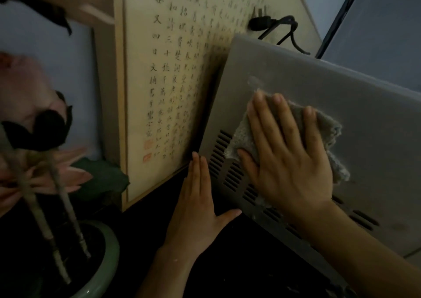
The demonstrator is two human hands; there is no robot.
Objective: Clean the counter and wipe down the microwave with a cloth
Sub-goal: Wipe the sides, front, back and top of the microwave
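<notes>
The grey microwave (355, 106) fills the right of the view, its flat top turned towards me and rows of vent slots along its left edge. A grey-beige cloth (328, 129) lies on that top. My right hand (289, 158) presses flat on the cloth with its fingers spread and straight. My left hand (200, 204) lies flat with straight fingers against the microwave's left side, thumb out to the right. A pale smear shows on the top just above the cloth.
A framed calligraphy panel (173, 74) leans against the wall behind the microwave. A black power plug and cord (273, 24) hang over the microwave's far edge. A green ceramic pot (107, 259) with pink flowers and stems stands on the dark counter (239, 263) at the lower left.
</notes>
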